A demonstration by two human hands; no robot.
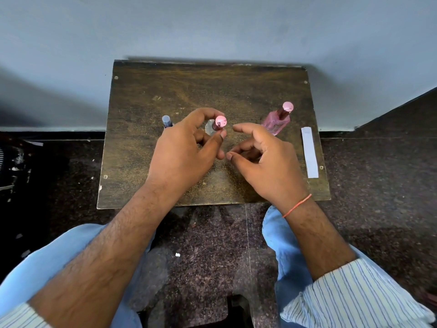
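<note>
A small clear glass bottle (pixel 210 128) with a pink cap (pixel 220 121) stands upright in the middle of the wooden table (pixel 236 91). My left hand (pixel 186 150) curls round it, index finger arched over the cap and thumb tip against the cap's near side. My right hand (pixel 264 159) hovers just right of the bottle with loosely curved fingers, apart from it and holding nothing. The bottle's lower part is partly hidden by my left fingers.
A pink perfume bottle (pixel 276 123) with a pink cap stands at the right. A white paper strip (pixel 309 152) lies near the right edge. A dark bottle with a grey-blue cap (pixel 167 121) stands behind my left hand. Wall behind, dark stone floor around.
</note>
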